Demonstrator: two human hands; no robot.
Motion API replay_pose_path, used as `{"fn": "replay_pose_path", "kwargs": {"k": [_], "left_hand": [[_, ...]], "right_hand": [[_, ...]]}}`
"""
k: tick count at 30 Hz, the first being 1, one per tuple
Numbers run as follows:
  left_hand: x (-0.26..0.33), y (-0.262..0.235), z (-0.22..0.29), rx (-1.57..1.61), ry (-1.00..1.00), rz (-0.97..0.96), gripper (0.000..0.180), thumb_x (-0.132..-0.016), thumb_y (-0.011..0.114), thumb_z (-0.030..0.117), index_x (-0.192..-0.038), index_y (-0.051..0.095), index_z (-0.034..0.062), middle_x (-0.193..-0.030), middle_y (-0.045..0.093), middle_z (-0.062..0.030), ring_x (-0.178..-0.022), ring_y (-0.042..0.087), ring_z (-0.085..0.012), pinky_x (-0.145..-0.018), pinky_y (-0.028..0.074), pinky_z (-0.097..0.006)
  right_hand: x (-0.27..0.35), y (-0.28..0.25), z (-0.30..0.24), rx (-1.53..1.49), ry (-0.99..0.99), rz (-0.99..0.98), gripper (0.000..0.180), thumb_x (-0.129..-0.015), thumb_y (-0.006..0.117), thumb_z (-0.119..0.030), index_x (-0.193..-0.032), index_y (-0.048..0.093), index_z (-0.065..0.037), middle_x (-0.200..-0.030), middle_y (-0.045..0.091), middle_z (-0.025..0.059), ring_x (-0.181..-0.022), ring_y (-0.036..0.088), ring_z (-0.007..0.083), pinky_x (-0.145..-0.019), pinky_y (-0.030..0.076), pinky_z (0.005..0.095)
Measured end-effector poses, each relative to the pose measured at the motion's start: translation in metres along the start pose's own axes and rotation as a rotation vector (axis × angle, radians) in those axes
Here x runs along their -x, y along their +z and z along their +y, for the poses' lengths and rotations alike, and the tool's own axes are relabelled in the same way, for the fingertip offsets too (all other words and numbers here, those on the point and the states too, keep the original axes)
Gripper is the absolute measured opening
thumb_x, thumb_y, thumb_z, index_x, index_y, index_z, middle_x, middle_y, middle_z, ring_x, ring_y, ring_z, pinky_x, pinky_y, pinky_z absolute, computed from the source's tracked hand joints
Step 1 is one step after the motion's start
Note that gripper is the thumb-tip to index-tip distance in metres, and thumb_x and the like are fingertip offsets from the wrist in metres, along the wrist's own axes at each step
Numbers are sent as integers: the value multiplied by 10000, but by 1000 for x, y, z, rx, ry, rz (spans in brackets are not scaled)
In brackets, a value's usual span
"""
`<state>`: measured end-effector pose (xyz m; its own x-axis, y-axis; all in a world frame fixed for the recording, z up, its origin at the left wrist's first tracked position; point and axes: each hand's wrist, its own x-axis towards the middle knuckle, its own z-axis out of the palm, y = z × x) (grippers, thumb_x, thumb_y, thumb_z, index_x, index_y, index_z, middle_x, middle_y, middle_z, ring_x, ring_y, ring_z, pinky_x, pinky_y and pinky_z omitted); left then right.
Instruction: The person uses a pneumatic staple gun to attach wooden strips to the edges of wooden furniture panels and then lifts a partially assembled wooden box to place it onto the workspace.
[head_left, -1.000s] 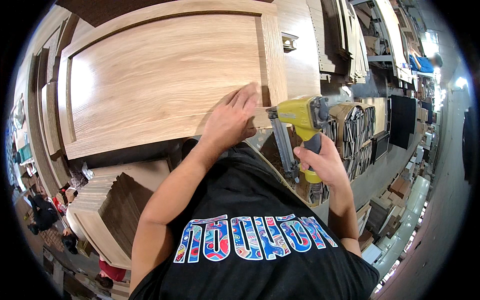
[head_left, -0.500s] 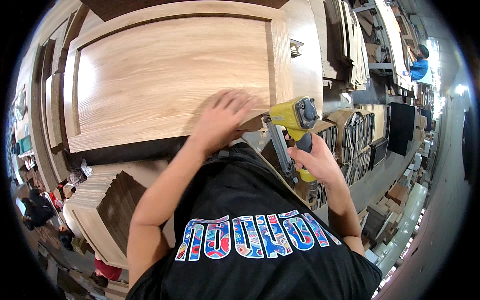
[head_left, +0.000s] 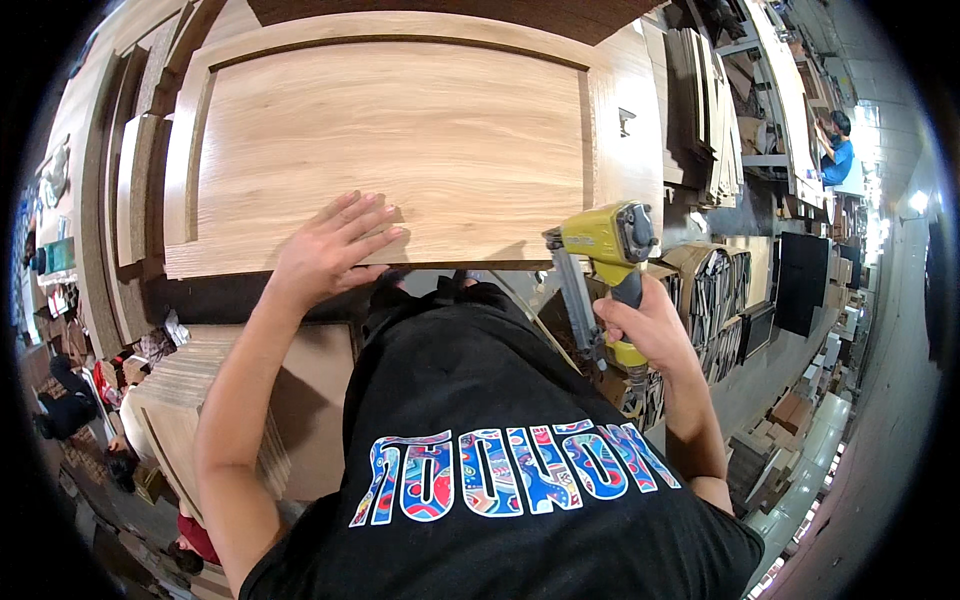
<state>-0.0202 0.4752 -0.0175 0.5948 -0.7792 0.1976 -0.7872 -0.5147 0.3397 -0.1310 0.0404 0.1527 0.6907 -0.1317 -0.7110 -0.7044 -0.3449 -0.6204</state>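
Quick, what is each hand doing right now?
Left hand: open, flat on the wooden panel.
Right hand: closed around the yellow nail gun.

Black short-sleeve tee [head_left: 500, 420], multicolour block lettering across the chest in blue, red, white. Forearms bare, no gloves or watch.

Stacked boards [head_left: 715, 110], perhaps shelving behind
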Motion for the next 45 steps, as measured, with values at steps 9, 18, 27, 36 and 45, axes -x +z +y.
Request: {"fn": "replay_pose_path", "kwargs": {"k": [9, 18, 27, 36, 45], "left_hand": [[3, 5, 3, -24, -14, -5, 660, -954, 820, 453, -1564, 672, 247, -1642, 642, -64, -1537, 588, -281, -1328, 467, -438], [0, 0, 3, 10, -11, -5, 682, -901, 842, 438, -1533, 689, 231, -1612, 670, -47, -1511, 617, -249, -1318, 489, -433], [-2, -2, -2, 105, -10, 64, 573, -876, 881, 322, -1386, 703, 130, -1608, 673, -57, -1508, 621, -263, -1308, 497, -420], [5, 0, 0, 128, -15, 66, 633, -845, 927, 322, -1388, 691, 97, -1630, 647, -52, -1546, 579, -272, -1335, 460, -445], [18, -12, -9, 28, 64, 64, 702, -838, 924, 361, -1452, 675, 129, -1641, 611, -77, -1548, 561, -292, -1341, 453, -445]], "right_hand": [[-14, 50, -24, 83, -11, -56, 236, -995, 763, -127, -1144, 700, 43, -802, 667, 16, -673, 623, 103, -639, 537, 298], [-13, 48, -32, 122, 25, -76, 366, -983, 770, -117, -1294, 674, 52, -868, 690, 42, -678, 636, 117, -648, 556, 313], [-11, 60, -59, 195, -5, -175, 515, -980, 780, -138, -1428, 617, 53, -870, 706, 57, -683, 653, 120, -654, 554, 313], [-36, 102, -76, 258, -127, -224, 376, -953, 791, -214, -1116, 724, 118, -736, 704, 77, -643, 672, 146, -619, 548, 353], [-32, 119, -110, 373, -130, -234, 343, -928, 800, -193, -1126, 718, 76, -755, 693, 62, -644, 670, 130, -603, 548, 330]]}}
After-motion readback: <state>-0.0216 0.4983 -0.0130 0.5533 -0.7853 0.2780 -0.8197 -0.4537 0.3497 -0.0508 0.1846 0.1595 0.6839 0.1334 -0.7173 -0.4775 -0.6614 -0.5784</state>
